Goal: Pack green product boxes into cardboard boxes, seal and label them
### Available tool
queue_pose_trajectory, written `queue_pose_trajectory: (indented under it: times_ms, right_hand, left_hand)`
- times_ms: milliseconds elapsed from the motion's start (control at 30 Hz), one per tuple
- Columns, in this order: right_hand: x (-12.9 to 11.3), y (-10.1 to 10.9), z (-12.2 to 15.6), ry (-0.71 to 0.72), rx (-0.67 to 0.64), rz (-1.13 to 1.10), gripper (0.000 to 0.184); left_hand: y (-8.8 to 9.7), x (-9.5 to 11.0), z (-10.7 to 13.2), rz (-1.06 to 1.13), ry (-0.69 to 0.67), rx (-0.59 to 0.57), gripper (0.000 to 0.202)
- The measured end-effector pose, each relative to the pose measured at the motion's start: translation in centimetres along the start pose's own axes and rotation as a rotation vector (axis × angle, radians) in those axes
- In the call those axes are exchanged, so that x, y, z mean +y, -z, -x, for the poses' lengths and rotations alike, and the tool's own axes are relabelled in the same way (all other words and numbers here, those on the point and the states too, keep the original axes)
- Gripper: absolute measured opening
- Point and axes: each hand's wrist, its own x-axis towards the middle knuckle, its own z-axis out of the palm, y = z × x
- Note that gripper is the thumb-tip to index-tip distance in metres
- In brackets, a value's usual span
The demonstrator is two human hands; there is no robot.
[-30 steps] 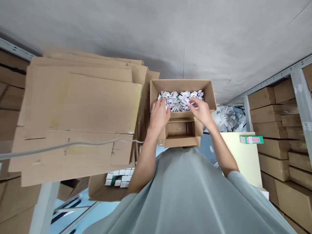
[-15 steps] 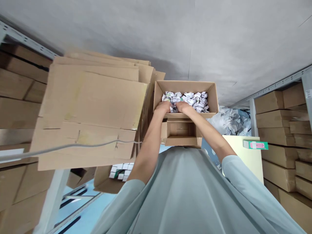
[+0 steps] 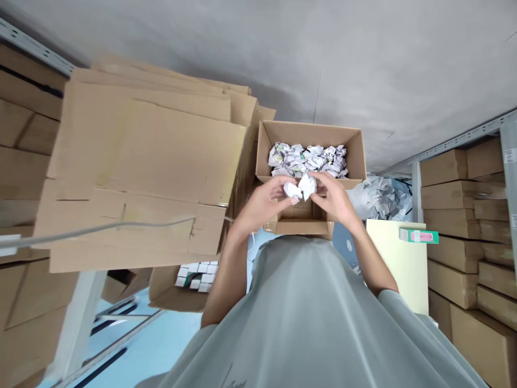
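Cardboard sheets (image 3: 137,161): flattened and stacked, filling the left side; a grey cable (image 3: 100,230) lies across them.
White packs (image 3: 197,275): in an open carton, below the sheets' near edge.
Left hand (image 3: 262,202): fingers curled, thumb and fingertips pinching the left side of the wad (image 3: 299,188).
Wad: crumpled white paper held between both hands, over the small box (image 3: 302,226), just short of the big box's (image 3: 357,156) near edge.
Right hand (image 3: 335,200): fingers curled, gripping the wad's right side.
Big box: open, crumpled paper (image 3: 307,159) inside.
Small box: open, against the big box's near wall.
Loose paper (image 3: 379,196): heaped right of the big box.
Green box (image 3: 418,235): on a cream board.
Cartons (image 3: 456,215): shelved, far right.
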Motion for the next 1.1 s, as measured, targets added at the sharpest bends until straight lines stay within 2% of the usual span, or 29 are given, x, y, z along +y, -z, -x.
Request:
queue_pose_trajectory:
  times_ms: [100, 167, 267, 333, 467, 600, 667, 767, 833, 900, 1000, 1100]
  right_hand:
    - [2.1, -3.3, 3.8, -0.118, -0.056, -0.085, 0.057]
    - [4.1, -5.7, 5.0, -0.203, -0.081, -0.078, 0.055]
    - [6.6, -8.5, 5.1, -0.283, -0.113, -0.019, 0.053]
    - [7.3, -9.5, 4.5, -0.296, -0.137, 0.030, 0.051]
    - [6.9, -9.9, 3.3, -0.288, -0.226, 0.125, 0.053]
    - [5.1, -8.5, 3.0, -0.235, -0.273, 0.169, 0.053]
    - [3.9, -7.1, 2.6, -0.194, -0.224, 0.154, 0.044]
    - [1.9, -4.2, 0.5, -0.108, -0.081, 0.146, 0.033]
    - [0.8, -2.5, -2.2, -0.055, 0.004, 0.204, 0.032]
    - [0.3, -1.7, -5.9, -0.056, 0.006, 0.302, 0.036]
    - [0.5, -2.8, -11.9, -0.144, -0.153, 0.477, 0.045]
    - [1.2, -5.7, -16.3, -0.285, -0.395, 0.619, 0.051]
  left_hand:
    - [-2.3, -4.2, 2.6, 0.048, 0.117, -0.023, 0.048]
    - [-3.5, -7.3, 3.2, 0.024, 0.164, -0.012, 0.046]
    - [-4.6, -10.6, 3.1, -0.077, 0.200, 0.003, 0.045]
    - [-4.9, -11.5, 2.8, -0.180, 0.215, 0.010, 0.047]
    - [-5.0, -11.0, 2.5, -0.426, 0.171, 0.016, 0.052]
    - [-4.3, -9.1, 3.0, -0.536, 0.103, -0.003, 0.055]
    - [-3.4, -7.7, 3.1, -0.535, 0.070, 0.050, 0.048]
    - [-1.6, -5.1, 1.9, -0.512, -0.023, 0.207, 0.040]
    - [-0.5, -3.7, -0.2, -0.520, -0.083, 0.299, 0.039]
    - [0.3, -2.9, -3.5, -0.576, -0.073, 0.321, 0.042]
    - [0.7, -3.0, -9.1, -0.739, 0.128, 0.238, 0.052]
    - [0.7, -3.9, -13.6, -0.874, 0.394, 0.089, 0.058]
